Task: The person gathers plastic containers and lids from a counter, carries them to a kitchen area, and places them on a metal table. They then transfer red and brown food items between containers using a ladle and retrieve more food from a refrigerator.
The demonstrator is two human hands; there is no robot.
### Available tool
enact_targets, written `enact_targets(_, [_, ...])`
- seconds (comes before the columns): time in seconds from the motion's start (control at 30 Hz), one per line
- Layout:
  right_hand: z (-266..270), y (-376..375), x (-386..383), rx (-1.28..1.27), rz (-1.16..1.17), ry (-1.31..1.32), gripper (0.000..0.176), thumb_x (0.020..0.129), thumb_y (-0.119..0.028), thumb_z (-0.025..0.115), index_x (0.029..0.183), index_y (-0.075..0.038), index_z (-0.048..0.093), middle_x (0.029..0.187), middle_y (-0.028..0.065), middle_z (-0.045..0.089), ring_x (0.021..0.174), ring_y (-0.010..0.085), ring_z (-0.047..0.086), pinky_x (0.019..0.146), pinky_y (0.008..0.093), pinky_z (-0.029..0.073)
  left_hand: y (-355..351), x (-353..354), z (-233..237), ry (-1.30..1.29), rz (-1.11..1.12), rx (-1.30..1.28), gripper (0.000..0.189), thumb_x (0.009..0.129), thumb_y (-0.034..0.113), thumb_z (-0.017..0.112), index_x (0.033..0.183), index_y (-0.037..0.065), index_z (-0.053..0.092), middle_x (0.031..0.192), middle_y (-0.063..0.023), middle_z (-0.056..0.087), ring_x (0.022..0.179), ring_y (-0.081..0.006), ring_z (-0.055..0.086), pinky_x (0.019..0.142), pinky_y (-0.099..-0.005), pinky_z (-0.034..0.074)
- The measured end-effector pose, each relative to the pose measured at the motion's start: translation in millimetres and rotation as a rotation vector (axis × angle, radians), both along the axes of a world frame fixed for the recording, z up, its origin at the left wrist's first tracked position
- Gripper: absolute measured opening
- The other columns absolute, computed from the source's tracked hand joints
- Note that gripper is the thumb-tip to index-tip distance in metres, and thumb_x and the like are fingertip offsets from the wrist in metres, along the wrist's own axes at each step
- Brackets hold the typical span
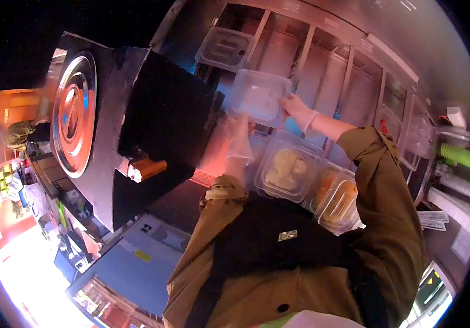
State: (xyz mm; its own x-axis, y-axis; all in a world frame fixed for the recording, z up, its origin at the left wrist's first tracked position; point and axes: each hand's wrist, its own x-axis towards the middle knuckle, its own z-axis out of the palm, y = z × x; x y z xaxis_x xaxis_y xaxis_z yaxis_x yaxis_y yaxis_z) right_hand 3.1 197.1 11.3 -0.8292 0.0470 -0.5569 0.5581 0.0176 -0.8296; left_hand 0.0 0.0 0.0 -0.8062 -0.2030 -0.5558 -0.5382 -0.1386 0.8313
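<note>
The gloved right hand (299, 111) pinches the right edge of a translucent plastic container (259, 93) between thumb and fingers, beside metal-divided compartments (322, 71). The left hand (239, 138) is at its near edge, finger closure unclear; two food tubs (307, 148) sit closer to the body

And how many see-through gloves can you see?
2: one glove on the left hand, another on the right hand at the clear plastic container. More may be hidden on the distant person, too small to check.
</note>
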Motion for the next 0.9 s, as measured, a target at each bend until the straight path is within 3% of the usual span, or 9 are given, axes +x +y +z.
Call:
enact_targets(0.17, [-16.1,12.3,4.6,0.154,0.151,-0.188,0.039,0.08,-0.033,0.058,0.059,0.0,0.053,0.051,0.0075,0.051,0.045,0.0173,0.052,0.042,0.0317,0.042,4.3,5.4,-1.7,-0.069,-0.124,-0.126,0.025,0.071,0.014,0.065,0.09,-0.001,0.057,0.069,-0.0049,0.057,0.053,-0.0132,0.052,0.046,-0.0282,0.044])
enact_targets(0.27, [12.9,3.9,1.5,0.288,0.352,-0.028,0.046,0.081,-0.037,0.055,0.051,-0.003,0.053,0.047,0.0067,0.05,0.042,0.0166,0.051,0.043,0.0322,0.042,-10.2,3.7,16.5,-0.085,-0.157,-0.113,0.023,0.072,0.015,0.065,0.087,0.0,0.057,0.068,-0.0061,0.057,0.051,-0.0141,0.052,0.046,-0.0274,0.044])
enact_targets(0.37, [2.0,20.0,-2.5,0.201,0.476,0.003,0.048,0.082,-0.042,0.05,0.056,-0.002,0.057,0.049,0.0083,0.053,0.043,0.0176,0.053,0.045,0.034,0.043,-37.4,-8.8,-2.0,-0.1,-0.333,-0.143,0.024,0.073,0.017,0.064,0.086,-0.002,0.059,0.072,-0.0098,0.061,0.054,-0.0168,0.058,0.048,-0.0269,0.046])
enact_targets(0.47, [37.4,18.2,1.0,0.486,0.691,-0.084,0.049,0.084,-0.042,0.045,0.065,0.0,0.059,0.055,0.0122,0.055,0.05,0.0206,0.056,0.051,0.0359,0.045,-32.3,14.0,26.0,-0.061,-0.276,-0.074,0.028,0.073,0.02,0.063,0.084,-0.006,0.062,0.072,-0.0123,0.065,0.061,-0.0183,0.064,0.052,-0.026,0.049])
enact_targets(0.6, [29.2,22.9,19.2,0.519,0.933,0.114,0.048,0.086,-0.043,0.042,0.08,0.001,0.059,0.07,0.0156,0.059,0.067,0.0232,0.059,0.06,0.0367,0.045,-34.7,1.5,48.8,-0.244,-0.487,-0.46,0.033,0.076,0.027,0.06,0.074,-0.005,0.065,0.066,-0.0125,0.064,0.062,-0.0176,0.064,0.054,-0.0285,0.049])
enact_targets(0.7, [67.9,23.9,36.2,0.412,1.219,-0.021,0.048,0.086,-0.045,0.042,0.089,-0.001,0.059,0.081,0.0159,0.061,0.076,0.0243,0.057,0.065,0.036,0.044,-44.0,-2.3,50.7,-0.265,-0.643,-1.008,0.045,0.08,0.036,0.05,0.084,-0.006,0.065,0.085,-0.0236,0.063,0.077,-0.0339,0.063,0.071,-0.0367,0.051])
enact_targets(0.73, [64.2,25.5,43.5,0.376,1.215,-0.085,0.045,0.084,-0.045,0.046,0.09,-0.002,0.057,0.081,0.0151,0.06,0.076,0.0244,0.055,0.067,0.0356,0.043,-48.3,0.1,51.6,-0.185,-0.73,-1.013,0.052,0.082,0.044,0.044,0.089,-0.004,0.063,0.089,-0.0238,0.062,0.082,-0.0415,0.06,0.073,-0.0415,0.049])
enact_targets(0.83, [103.6,27.6,60.7,0.329,1.083,-0.091,0.04,0.082,-0.041,0.054,0.088,-0.002,0.054,0.079,0.0146,0.059,0.073,0.0266,0.055,0.065,0.0374,0.043,-43.6,42.1,85.0,0.076,-0.844,-0.455,0.043,0.081,0.038,0.053,0.094,-0.002,0.06,0.077,-0.0125,0.064,0.068,-0.0222,0.061,0.067,-0.0341,0.048])
enact_targets(0.9, [103.0,27.6,69.6,0.411,1.162,-0.05,0.037,0.08,-0.037,0.057,0.09,-0.002,0.055,0.083,0.0134,0.059,0.078,0.0246,0.054,0.069,0.0381,0.042,-33.6,81.9,105.9,0.102,-1.013,-0.529,0.042,0.082,0.041,0.053,0.103,0.005,0.058,0.093,-0.0191,0.062,0.084,-0.0351,0.059,0.072,-0.0406,0.046])
